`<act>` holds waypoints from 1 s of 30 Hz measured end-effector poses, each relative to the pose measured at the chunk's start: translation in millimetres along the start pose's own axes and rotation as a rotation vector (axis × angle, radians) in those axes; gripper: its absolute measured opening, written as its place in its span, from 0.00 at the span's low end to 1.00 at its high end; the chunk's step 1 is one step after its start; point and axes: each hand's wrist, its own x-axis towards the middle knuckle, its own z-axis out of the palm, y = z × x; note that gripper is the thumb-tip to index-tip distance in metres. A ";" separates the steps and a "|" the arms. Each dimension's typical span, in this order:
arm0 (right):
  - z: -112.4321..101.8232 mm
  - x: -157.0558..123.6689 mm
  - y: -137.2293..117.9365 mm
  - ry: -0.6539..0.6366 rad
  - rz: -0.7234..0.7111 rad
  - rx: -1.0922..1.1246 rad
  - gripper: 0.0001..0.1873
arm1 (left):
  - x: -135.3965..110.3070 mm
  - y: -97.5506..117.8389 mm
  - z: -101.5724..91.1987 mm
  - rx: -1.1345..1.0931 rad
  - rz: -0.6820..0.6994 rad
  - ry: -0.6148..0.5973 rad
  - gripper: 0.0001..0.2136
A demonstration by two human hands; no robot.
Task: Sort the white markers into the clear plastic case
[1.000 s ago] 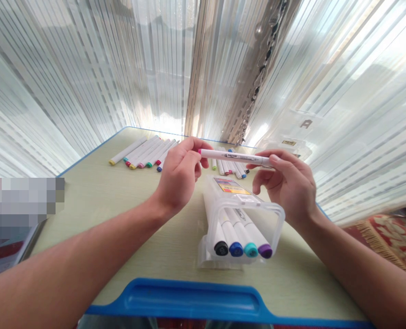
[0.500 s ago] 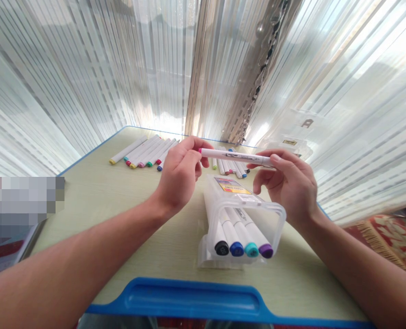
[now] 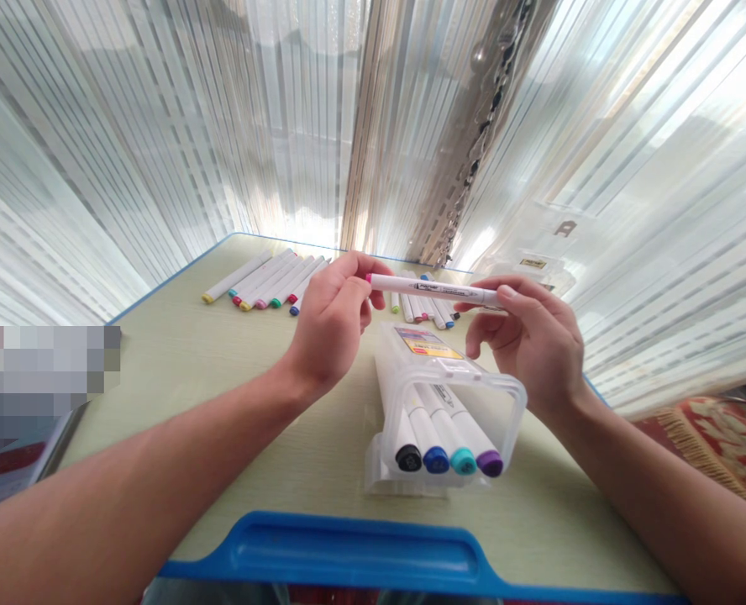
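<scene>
A white marker (image 3: 439,288) with a pink end lies level between my two hands, above the table. My left hand (image 3: 338,315) pinches its pink end; my right hand (image 3: 533,332) holds the other end between thumb and fingers. Below the marker, a clear plastic case (image 3: 389,361) lies on its side with its open end toward me. Inside it rest several white markers, showing a black cap (image 3: 409,458), a blue cap (image 3: 436,460), a turquoise cap (image 3: 463,460) and a purple cap (image 3: 490,463).
A row of loose markers (image 3: 265,277) lies at the back left of the table (image 3: 222,445). Another group of markers (image 3: 436,313) is behind the case. A blue tray edge (image 3: 354,546) runs along the front. Sheer striped curtains (image 3: 272,109) hang behind the table.
</scene>
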 end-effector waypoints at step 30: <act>-2.0 1.4 2.1 -0.001 -0.028 0.042 0.09 | -0.1 -0.6 0.6 0.000 -0.003 -0.004 0.08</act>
